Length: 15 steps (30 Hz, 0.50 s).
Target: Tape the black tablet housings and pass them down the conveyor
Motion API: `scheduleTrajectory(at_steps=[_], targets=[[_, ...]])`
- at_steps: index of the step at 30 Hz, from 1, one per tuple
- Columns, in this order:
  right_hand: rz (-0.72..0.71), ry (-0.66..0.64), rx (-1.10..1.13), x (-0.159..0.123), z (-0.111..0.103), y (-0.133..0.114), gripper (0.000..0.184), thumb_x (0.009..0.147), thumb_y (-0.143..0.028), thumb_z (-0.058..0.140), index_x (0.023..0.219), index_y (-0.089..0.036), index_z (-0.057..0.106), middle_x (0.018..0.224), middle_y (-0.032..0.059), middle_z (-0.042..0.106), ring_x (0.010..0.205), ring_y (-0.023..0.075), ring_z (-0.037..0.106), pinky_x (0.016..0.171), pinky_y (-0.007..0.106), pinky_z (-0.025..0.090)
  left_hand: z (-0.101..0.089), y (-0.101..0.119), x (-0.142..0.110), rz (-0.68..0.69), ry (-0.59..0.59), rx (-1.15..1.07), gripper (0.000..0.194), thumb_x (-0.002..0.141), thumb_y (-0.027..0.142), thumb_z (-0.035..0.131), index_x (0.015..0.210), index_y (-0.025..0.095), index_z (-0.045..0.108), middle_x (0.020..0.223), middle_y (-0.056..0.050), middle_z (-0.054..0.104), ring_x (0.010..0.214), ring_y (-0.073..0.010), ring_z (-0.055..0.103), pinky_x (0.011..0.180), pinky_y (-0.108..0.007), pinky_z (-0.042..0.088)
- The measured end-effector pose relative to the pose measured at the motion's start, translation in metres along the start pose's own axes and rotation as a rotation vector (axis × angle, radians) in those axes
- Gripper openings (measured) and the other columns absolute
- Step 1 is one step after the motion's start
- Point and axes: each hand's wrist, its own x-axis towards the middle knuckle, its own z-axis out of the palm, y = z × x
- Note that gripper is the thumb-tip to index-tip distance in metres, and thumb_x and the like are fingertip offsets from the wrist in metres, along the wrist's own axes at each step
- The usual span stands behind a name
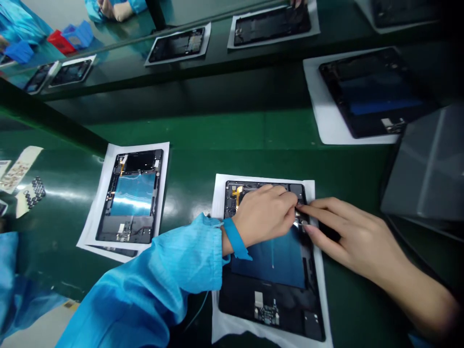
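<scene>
An opened tablet [275, 295] with a blue battery area and exposed circuit parts lies on a white sheet [224, 333] in front of me. My left hand [266, 210], with a blue wrist strap [235, 239], is over its upper part. Its fingers are curled together at the upper right edge; whatever they pinch is hidden. From the right, my right hand [351, 234] reaches to the same edge. Its forefinger and thumb are stretched out, tips apart, touching the tablet's edge near small metallic parts beside my left fingertips.
Another opened tablet [132, 193] lies on white sheeting to the left, and one [373, 92] at the upper right. More tablets stand along a raised green ledge [213, 65]. A grey panel [427, 169] is at right. Small parts [34, 193] and a co-worker's blue sleeve [10, 280] are at left.
</scene>
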Motion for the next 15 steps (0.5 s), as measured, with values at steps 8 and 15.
scheduleTrajectory(at_steps=[8, 15], targets=[[0.096, 0.093, 0.094, 0.005, 0.004, 0.003, 0.022, 0.090, -0.023, 0.053, 0.110, -0.017, 0.061, 0.092, 0.0045, 0.067, 0.074, 0.0156, 0.064, 0.061, 0.027, 0.048, 0.000, -0.002, 0.001, 0.004, 0.006, -0.007, 0.016, 0.089, 0.022, 0.047, 0.081, 0.018, 0.060, 0.082, -0.002, 0.063, 0.081, -0.0174, 0.057, 0.075, -0.030, 0.047], [0.171, 0.185, 0.134, 0.015, 0.006, 0.010, 0.017, 0.086, -0.018, 0.057, 0.103, -0.017, 0.061, 0.076, 0.0012, 0.064, 0.060, 0.0111, 0.059, 0.054, 0.024, 0.047, -0.002, -0.003, 0.007, -0.006, -0.022, -0.054, 0.015, 0.089, 0.021, 0.049, 0.078, 0.018, 0.058, 0.080, -0.001, 0.061, 0.079, -0.0163, 0.055, 0.074, -0.029, 0.046]])
